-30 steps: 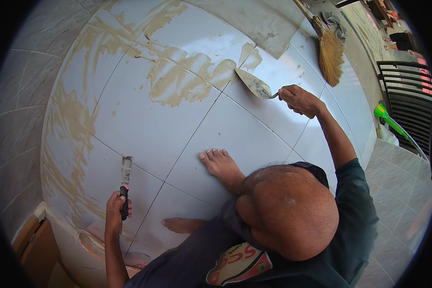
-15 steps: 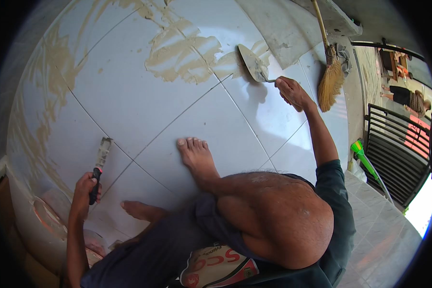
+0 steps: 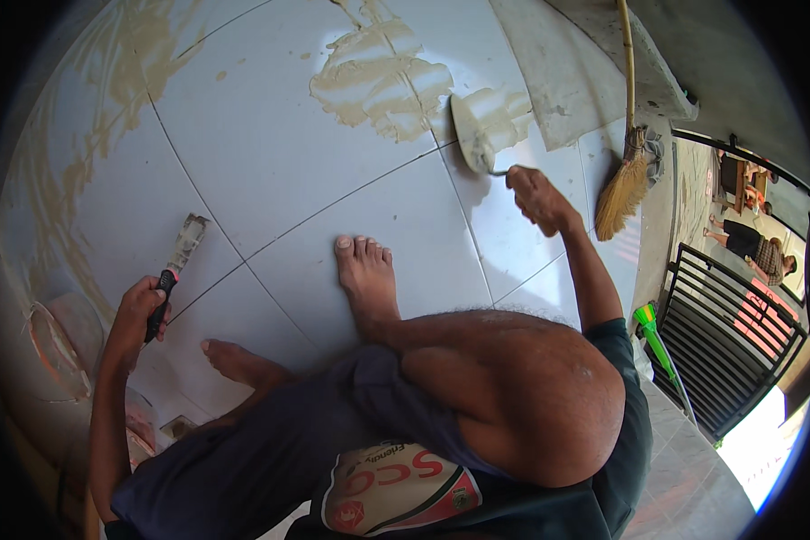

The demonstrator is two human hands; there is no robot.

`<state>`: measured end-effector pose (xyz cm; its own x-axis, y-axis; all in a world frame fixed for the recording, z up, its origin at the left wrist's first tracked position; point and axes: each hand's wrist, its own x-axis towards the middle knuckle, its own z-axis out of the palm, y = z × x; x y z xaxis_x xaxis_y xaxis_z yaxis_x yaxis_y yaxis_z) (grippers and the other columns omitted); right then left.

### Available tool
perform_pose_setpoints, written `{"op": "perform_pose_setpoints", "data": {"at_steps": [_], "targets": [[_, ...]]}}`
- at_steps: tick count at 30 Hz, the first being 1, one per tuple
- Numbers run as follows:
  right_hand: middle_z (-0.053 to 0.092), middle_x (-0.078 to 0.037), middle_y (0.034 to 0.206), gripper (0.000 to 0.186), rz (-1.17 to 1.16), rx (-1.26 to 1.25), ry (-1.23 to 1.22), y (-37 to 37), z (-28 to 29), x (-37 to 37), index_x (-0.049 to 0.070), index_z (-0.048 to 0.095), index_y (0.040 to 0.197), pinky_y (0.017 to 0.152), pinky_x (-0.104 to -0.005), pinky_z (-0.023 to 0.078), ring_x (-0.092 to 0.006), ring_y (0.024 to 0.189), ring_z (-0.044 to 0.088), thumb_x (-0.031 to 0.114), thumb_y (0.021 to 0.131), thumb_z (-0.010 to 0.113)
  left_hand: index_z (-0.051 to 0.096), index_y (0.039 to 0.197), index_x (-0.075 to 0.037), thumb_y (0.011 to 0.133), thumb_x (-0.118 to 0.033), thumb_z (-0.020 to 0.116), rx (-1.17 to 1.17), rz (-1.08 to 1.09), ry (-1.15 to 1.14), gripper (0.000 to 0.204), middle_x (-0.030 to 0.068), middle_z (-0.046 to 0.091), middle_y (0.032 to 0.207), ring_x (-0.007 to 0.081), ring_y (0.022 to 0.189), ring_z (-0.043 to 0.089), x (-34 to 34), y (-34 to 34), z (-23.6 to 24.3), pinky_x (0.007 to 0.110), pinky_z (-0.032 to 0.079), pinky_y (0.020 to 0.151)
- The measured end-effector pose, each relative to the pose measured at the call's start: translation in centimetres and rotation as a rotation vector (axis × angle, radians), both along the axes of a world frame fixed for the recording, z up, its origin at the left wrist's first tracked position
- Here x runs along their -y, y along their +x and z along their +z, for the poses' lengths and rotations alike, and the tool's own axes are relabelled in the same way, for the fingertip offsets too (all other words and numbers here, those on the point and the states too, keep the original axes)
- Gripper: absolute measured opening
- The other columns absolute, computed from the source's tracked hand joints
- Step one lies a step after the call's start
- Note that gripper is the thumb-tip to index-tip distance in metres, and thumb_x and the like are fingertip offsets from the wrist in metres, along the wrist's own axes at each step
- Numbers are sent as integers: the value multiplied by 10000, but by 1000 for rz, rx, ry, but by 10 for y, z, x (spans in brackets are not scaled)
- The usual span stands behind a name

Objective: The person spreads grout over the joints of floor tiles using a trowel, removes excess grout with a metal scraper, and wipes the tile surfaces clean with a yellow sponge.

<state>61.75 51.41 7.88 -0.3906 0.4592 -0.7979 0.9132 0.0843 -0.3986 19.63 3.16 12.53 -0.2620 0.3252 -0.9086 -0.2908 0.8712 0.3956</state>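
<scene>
In my left hand (image 3: 140,310) is a narrow putty knife (image 3: 189,241), gripped by its black and red handle; its blade is smeared and points away from me over the white tiles. The fingers of my right hand (image 3: 542,200) wrap round the handle of a pointed trowel (image 3: 471,135). Its blade is on or just over the floor, beside a wet beige smear of grout-like paste (image 3: 382,85) that lies across a tile joint. A smaller patch of paste (image 3: 499,115) shows right of the blade.
My bare foot (image 3: 367,274) rests on the white tiles (image 3: 288,153). A straw broom (image 3: 623,191) leans at the right. Clear tubs (image 3: 67,337) stand at the left, and a printed sack (image 3: 400,486) lies below me. Beyond the black gate (image 3: 724,315) is another person (image 3: 756,247).
The trowel has shifted slightly left across the floor, uncovering more paste to its right. My view has turned a little. The putty knife stays about level with the same tile joint.
</scene>
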Motion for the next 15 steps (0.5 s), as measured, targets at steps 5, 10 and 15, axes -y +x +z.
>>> {"op": "perform_pose_setpoints", "data": {"at_steps": [5,10,15], "targets": [[470,-33,621,490,192,67,-18,34,32,44,29,530,900,473,-329,411,-129,496,451,445,1047,316,534,968,-69,927,-267,476,-31,105,75,210,21,535,701,102,564,491,0,3,15,267,437,532],[440,-15,591,496,62,-37,98,-4,11,30,30,534,900,480,-325,425,-113,485,450,451,1062,326,545,1005,-59,928,-262,478,32,68,21,227,24,537,705,103,575,496,9,3,0,267,437,538],[517,-262,646,457,296,-92,127,-2,-4,93,-30,521,932,593,-464,445,-438,569,472,370,1071,347,548,1007,-56,924,-247,495,19,68,43,215,25,544,709,107,568,499,9,3,6,267,442,536]]}}
